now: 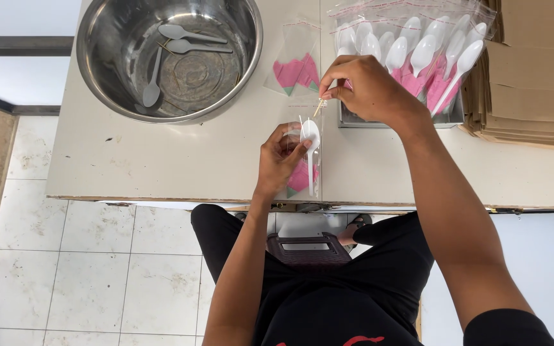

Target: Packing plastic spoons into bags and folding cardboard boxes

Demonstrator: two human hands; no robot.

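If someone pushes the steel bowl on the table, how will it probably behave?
The steel bowl looks thin and nearly empty, with only three white spoons inside, so it is probably light. Its smooth underside would likely slide on the table rather than tip, being wide and low.

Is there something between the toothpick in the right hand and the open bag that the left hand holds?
Nothing visible. The right hand pinches the toothpick just above the bag, which the left hand holds with a white spoon in it. Only bare table shows in the gap.
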